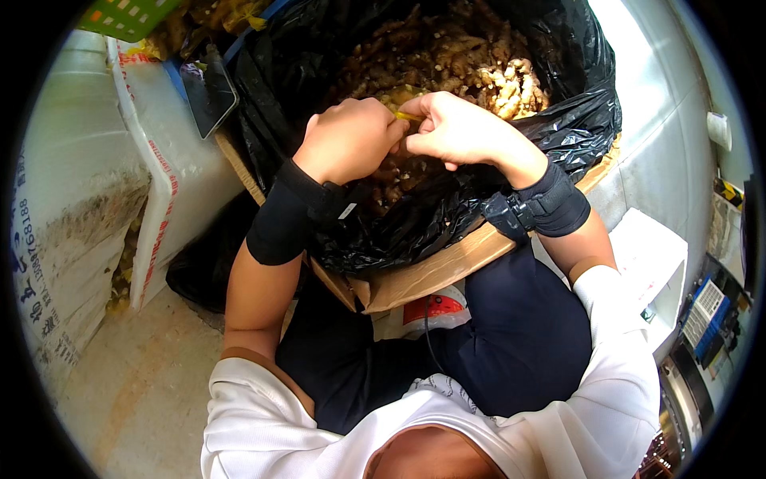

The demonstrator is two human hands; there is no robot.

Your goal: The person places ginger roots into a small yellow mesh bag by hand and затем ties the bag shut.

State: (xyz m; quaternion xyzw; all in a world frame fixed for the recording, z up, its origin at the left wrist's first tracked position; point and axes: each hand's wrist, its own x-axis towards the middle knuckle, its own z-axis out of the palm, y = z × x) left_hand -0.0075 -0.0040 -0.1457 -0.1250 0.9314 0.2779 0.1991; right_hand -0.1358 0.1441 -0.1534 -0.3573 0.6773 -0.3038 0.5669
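Both hands meet over a cardboard box (440, 266) lined with a black plastic bag (574, 129). Knobbly brown roots that look like ginger (443, 57) fill the bag. My left hand (353, 138) has its fingertips closed on one side of a small yellow strip or tie (408, 115). On the other side, my right hand (458, 132) pinches the same yellow piece between thumb and finger. Beneath the fingertips lies something yellowish and shiny, perhaps a small clear bag; its contents are partly hidden by the hands.
White foam boxes (90, 179) with writing stand at the left. A dark phone-like slab (209, 96) lies near the box's left rim, below a green plastic basket (128, 18). At the right are a white foam container (649, 257) and a pale tiled surface (658, 120).
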